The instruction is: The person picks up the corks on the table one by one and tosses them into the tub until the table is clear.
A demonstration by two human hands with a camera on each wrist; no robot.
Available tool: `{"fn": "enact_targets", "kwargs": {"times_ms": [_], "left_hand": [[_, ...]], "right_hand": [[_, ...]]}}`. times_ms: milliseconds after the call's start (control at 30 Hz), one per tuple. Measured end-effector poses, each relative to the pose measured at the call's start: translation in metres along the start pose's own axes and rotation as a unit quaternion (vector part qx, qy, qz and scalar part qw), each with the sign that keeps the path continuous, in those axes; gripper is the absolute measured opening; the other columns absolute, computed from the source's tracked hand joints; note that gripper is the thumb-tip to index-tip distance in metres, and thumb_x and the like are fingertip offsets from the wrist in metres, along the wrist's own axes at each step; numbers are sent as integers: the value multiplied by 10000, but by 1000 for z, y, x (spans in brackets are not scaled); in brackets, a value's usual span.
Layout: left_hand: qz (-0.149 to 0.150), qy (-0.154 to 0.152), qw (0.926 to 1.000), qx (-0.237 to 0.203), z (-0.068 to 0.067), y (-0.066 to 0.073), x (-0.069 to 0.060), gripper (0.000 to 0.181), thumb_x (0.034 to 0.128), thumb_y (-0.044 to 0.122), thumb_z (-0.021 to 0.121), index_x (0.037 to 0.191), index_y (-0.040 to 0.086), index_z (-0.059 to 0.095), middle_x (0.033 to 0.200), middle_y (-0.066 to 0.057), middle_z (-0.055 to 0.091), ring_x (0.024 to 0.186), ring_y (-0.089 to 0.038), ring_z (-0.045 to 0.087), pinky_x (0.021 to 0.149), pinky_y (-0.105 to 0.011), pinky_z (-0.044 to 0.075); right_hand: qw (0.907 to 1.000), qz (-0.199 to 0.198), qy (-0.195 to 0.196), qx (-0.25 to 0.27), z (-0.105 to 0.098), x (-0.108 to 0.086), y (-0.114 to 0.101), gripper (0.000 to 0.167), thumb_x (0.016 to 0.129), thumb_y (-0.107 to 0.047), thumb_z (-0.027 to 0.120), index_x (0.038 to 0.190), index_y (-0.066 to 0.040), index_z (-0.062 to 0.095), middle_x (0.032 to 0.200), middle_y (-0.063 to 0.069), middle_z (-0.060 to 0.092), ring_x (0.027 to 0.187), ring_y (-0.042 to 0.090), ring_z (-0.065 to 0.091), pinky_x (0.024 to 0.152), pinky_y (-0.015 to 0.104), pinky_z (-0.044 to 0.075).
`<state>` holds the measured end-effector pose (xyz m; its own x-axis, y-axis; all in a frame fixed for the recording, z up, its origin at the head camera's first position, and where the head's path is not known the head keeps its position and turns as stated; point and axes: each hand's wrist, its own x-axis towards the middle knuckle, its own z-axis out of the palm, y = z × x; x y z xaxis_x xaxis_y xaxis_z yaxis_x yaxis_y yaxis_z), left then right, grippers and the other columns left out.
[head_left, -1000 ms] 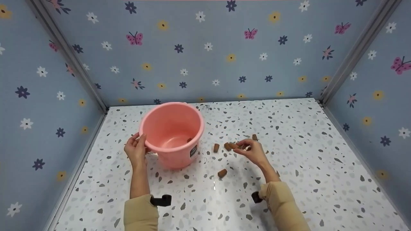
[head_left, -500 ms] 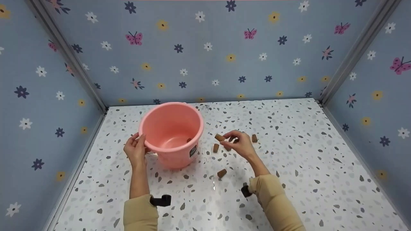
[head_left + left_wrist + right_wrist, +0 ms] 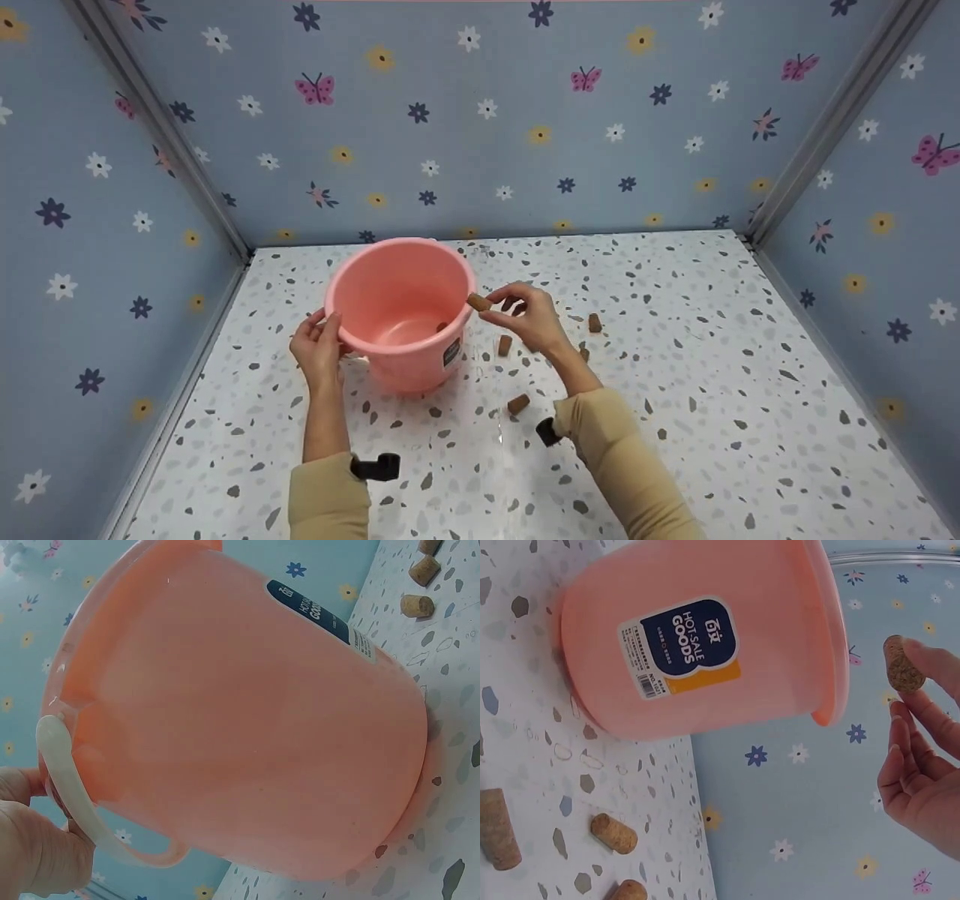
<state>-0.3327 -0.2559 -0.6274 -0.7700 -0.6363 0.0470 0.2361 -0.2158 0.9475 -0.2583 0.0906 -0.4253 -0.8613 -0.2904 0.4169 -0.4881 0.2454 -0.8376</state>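
The right hand (image 3: 529, 319), just right of the middle of the frame, pinches one cork (image 3: 478, 302) between thumb and fingertips, and that light hold seems right for so small a piece. In the head view this cork overlaps the right rim of the pink bucket (image 3: 409, 373); the right wrist view shows a gap between cork and rim, so the lift looks high enough. The best move would be to travel a little further left until the cork is over the wide mouth, then part the fingers low inside; letting go right above the lip risks a bounce back out.

The left hand (image 3: 319, 352), left of centre, grips the bucket's rim near the white handle (image 3: 75, 791). It should hold firm without pulling, so that the mouth keeps facing the incoming hand. A small brown piece (image 3: 442, 328) shows inside, low on the right; it may be another cork, but too little is visible to be sure.

On the speckled table (image 3: 712, 420), loose corks lie right of the bucket: one near it (image 3: 505, 346), one lower in the frame (image 3: 518, 405), one farther right (image 3: 595, 323). Keeping the forearm raised should avoid brushing them
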Motion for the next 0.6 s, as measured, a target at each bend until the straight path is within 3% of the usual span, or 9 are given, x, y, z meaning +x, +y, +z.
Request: {"fn": "enact_targets", "kwargs": {"times_ms": [133, 367, 600], "left_hand": [[15, -16, 10000, 19, 0, -1, 0, 520, 661, 398, 757, 1076, 124, 602, 871, -160, 583, 561, -226, 588, 426, -307, 505], [46, -37, 10000, 16, 1, 0, -1, 526, 663, 386, 760, 1081, 114, 593, 874, -162, 588, 515, -203, 577, 385, -290, 485], [9, 16, 9999, 151, 1, 1, 0, 533, 657, 417, 752, 1079, 132, 595, 891, -157, 595, 544, -218, 586, 397, -283, 489]], "right_hand": [[9999, -60, 24, -93, 11, 9, 11, 233, 722, -124, 739, 888, 10, 646, 864, 155, 601, 752, 318, 543, 662, 432, 457], [9990, -147, 72, -419, 27, 21, 6, 236, 717, -193, 747, 881, -43, 667, 840, 46, 598, 727, 200, 541, 653, 349, 477], [9978, -347, 86, -555, 42, 28, 1, 229, 721, -169, 743, 872, -19, 659, 826, 123, 597, 687, 185, 532, 617, 384, 481]]}}
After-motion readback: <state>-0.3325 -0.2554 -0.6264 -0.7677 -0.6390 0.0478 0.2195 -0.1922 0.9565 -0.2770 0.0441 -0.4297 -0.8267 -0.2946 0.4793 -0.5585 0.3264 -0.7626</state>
